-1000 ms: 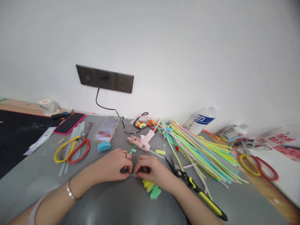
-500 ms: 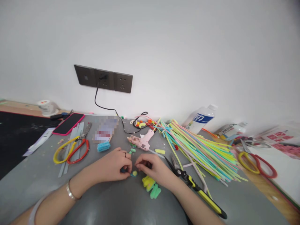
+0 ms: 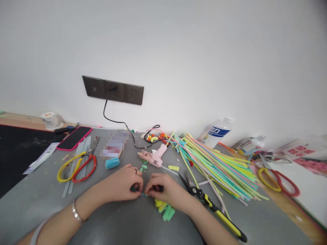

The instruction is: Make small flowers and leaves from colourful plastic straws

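My left hand (image 3: 129, 183) is closed in a pinch on a small blue piece of pipe cleaner (image 3: 143, 194), mostly hidden by the fingers. Fingertips of my right hand (image 3: 163, 189) meet it from the other side and pinch its yellow end. Partly under my right hand lie yellow pipe cleaner pieces (image 3: 159, 205), with green pieces (image 3: 168, 213) beside them. Just beyond both hands is a pink glue gun (image 3: 154, 156) with a glue stick in its back. Small green bits (image 3: 144, 167) lie near its nozzle, and a short yellow piece (image 3: 173, 168) lies to its right.
Black-and-yellow pliers (image 3: 204, 197) lie by my right forearm, below a heap of pipe cleaners (image 3: 217, 160). On the left are red-and-yellow scissors (image 3: 85, 163), glue sticks (image 3: 68, 183), a phone (image 3: 74, 137) and a blue bundle (image 3: 112, 163). A white bottle (image 3: 216, 132) stands by the wall.
My right hand has moved left and slightly down, so its fingertips now meet my left fingers. They cover the yellow disc-shaped end that showed before.
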Tool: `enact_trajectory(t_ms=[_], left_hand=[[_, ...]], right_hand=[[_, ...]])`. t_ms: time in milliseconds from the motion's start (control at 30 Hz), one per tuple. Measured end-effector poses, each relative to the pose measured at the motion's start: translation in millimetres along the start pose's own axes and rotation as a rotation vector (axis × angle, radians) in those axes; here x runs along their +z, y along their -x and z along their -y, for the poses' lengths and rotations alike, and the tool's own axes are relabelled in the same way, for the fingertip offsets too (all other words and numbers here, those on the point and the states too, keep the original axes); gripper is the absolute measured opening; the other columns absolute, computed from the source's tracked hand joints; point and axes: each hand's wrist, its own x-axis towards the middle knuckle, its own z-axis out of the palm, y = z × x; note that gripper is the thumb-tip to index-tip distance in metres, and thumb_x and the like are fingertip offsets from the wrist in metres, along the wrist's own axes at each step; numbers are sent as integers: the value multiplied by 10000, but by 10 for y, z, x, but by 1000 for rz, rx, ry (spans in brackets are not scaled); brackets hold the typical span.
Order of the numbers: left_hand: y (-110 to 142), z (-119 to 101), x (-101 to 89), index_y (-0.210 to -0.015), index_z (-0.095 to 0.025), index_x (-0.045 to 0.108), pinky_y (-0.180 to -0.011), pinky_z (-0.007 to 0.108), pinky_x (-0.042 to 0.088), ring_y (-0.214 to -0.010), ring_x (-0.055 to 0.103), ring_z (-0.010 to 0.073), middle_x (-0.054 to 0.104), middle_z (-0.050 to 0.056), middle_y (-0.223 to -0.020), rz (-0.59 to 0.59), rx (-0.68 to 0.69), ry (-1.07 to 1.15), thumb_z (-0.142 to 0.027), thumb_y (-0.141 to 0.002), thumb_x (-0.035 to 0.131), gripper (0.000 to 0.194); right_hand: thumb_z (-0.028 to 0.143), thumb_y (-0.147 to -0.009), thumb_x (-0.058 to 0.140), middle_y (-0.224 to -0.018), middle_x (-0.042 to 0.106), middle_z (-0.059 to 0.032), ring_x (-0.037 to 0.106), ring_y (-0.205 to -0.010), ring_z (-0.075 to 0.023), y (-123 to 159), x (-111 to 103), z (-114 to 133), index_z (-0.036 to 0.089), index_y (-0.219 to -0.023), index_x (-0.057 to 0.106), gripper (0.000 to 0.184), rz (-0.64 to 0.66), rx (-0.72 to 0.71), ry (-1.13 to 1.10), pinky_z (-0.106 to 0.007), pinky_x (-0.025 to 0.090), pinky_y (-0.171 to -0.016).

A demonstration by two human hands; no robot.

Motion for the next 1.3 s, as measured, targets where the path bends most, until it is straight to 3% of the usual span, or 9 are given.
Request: enact_trajectory(t_ms=[233, 567, 667, 833, 900, 967, 1033, 1133, 1300], left_hand=[[8, 17, -10, -751, -236, 665, -822, 273, 343, -827, 582, 154, 625, -45, -756, 20, -9, 48, -155, -758, 676, 81], [36, 4, -19, -720, -230, 656, -873, 306, 339, -774, 585, 150, 610, -47, -719, 44, 38, -4, -165, -748, 675, 73], [32, -20, -47, -714, -218, 643, -846, 304, 340, -759, 588, 148, 626, -42, -712, 46, 55, -9, -250, -788, 690, 93], [20, -57, -49, -701, -206, 634, -892, 326, 323, -800, 607, 160, 653, -27, -732, 51, 35, -14, -320, -839, 662, 181], [18, -52, -30, -696, -203, 627, -890, 325, 326, -803, 605, 161, 654, -26, -731, 46, 37, -13, -317, -840, 660, 187], [19, -41, -10, -693, -203, 623, -897, 329, 325, -800, 602, 163, 651, -25, -725, 34, 40, -13, -314, -841, 660, 189], [23, -31, 7, -696, -206, 620, -918, 338, 315, -807, 602, 165, 649, -26, -729, 27, 37, -10, -306, -841, 659, 181], [28, -23, 25, -686, -203, 607, -948, 351, 298, -821, 603, 167, 648, -27, -739, 27, 30, -1, -291, -833, 663, 181], [16, -28, 30, -672, -200, 591, -901, 334, 320, -812, 597, 168, 645, -24, -730, 32, 33, 10, -275, -827, 662, 186]], right_hand=[[-8, -707, 644, -708, 553, 48, 501, -608, -80, 12, -25, 5, 172, -759, 691, 193, -8, 101, -1, -164, 371, -564], [70, -751, 616, -727, 603, 25, 545, -641, -114, 61, -201, 123, 180, -772, 655, 119, -54, 161, 59, -195, 407, -585], [118, -803, 597, -770, 638, 3, 573, -678, -134, 83, -435, 172, 185, -814, 660, 93, -158, 110, 114, -218, 428, -617], [196, -866, 522, -857, 679, -38, 599, -721, -171, 77, -1067, -22, 187, -894, 630, 112, -504, 169, 430, -270, 449, -667], [203, -849, 552, -908, 676, -49, 617, -776, -186, 25, -1259, -184, 185, -921, 628, 107, -531, 286, 585, -289, 456, -719], [245, -825, 620, -1038, 667, -81, 632, -885, -203, -57, -1349, -346, 169, -1074, 599, 261, -468, 434, 698, -289, 459, -771], [248, -744, 717, -1086, 658, -131, 627, -962, -250, -152, -1340, -479, 133, -1096, 601, 388, -437, 486, 737, -310, 452, -800], [304, -706, 753, -1116, 637, -185, 598, -1034, -314, -284, -1229, -612, 115, -1065, 616, 428, -433, 528, 786, -343, 436, -813], [196, -776, 636, -1026, 652, -151, 623, -938, -283, -384, -1144, -733, 148, -1052, 601, 282, -503, 568, 843, -314, 415, -730]])
